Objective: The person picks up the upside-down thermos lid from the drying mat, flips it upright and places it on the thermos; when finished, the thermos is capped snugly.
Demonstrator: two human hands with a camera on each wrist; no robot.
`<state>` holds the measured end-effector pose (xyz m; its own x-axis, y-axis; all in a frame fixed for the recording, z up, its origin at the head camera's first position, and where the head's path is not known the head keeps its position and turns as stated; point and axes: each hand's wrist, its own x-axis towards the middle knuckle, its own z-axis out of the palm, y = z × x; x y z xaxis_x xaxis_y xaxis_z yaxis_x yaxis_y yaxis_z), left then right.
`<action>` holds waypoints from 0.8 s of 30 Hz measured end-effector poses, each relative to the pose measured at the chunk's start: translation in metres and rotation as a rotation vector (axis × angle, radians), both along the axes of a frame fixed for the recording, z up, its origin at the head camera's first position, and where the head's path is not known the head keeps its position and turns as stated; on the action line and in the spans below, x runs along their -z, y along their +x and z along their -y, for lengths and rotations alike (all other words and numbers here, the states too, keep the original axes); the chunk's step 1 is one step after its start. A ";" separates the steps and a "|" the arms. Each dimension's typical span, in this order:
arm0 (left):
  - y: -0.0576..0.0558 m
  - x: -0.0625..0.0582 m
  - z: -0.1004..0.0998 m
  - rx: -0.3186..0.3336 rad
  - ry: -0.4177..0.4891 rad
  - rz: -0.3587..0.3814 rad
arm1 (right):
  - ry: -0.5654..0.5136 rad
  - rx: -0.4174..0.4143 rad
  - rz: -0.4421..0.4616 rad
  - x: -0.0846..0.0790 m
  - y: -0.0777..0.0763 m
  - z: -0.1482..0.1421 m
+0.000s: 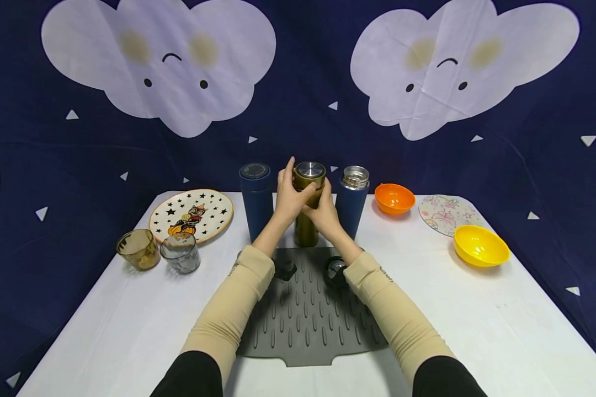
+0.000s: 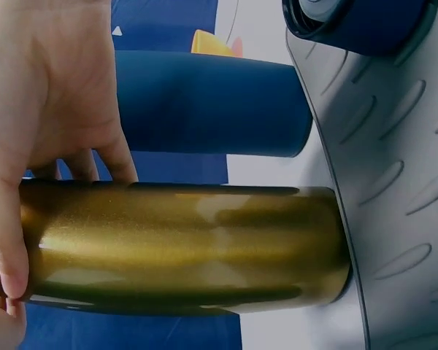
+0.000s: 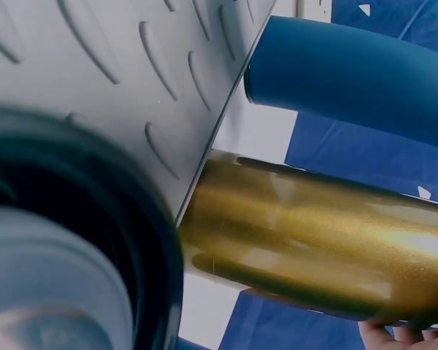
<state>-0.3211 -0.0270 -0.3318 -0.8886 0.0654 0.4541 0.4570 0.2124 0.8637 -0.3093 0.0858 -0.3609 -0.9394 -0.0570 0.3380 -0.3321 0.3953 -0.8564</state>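
A gold thermos (image 1: pixel 306 229) with a silver-topped lid (image 1: pixel 310 170) stands upright behind the grey mat (image 1: pixel 313 322). My left hand (image 1: pixel 292 197) grips its upper part, thumb across the front and fingers behind; one finger points up beside the lid. From the other side my right hand (image 1: pixel 324 214) holds the body a little lower. A blue thermos (image 1: pixel 258 201) with its lid on stands to the left. To the right is another blue thermos (image 1: pixel 351 201), its steel mouth uncovered. A dark round cap (image 3: pixel 66 306) with a pale inside lies on the mat near my right wrist.
At left are a star-patterned plate (image 1: pixel 213 207), an amber glass (image 1: pixel 138 249) and a grey glass (image 1: pixel 180 253). On the right sit an orange bowl (image 1: pixel 394 198), a flowered plate (image 1: pixel 442 212) and a yellow bowl (image 1: pixel 480 246). A dark blue cloth (image 1: pixel 308 71) hangs behind the white table.
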 end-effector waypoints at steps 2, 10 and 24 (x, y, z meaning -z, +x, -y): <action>0.000 0.001 0.001 0.028 0.036 0.007 | 0.004 -0.001 0.006 0.000 0.000 0.000; 0.000 0.000 -0.002 0.101 0.118 0.074 | 0.001 -0.019 0.015 0.001 0.000 -0.001; 0.000 -0.001 -0.003 0.018 0.083 -0.002 | -0.006 -0.027 0.027 -0.001 0.000 -0.002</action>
<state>-0.3211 -0.0245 -0.3309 -0.8865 0.0439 0.4606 0.4621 0.1319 0.8770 -0.3092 0.0873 -0.3603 -0.9465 -0.0809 0.3125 -0.3191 0.3812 -0.8677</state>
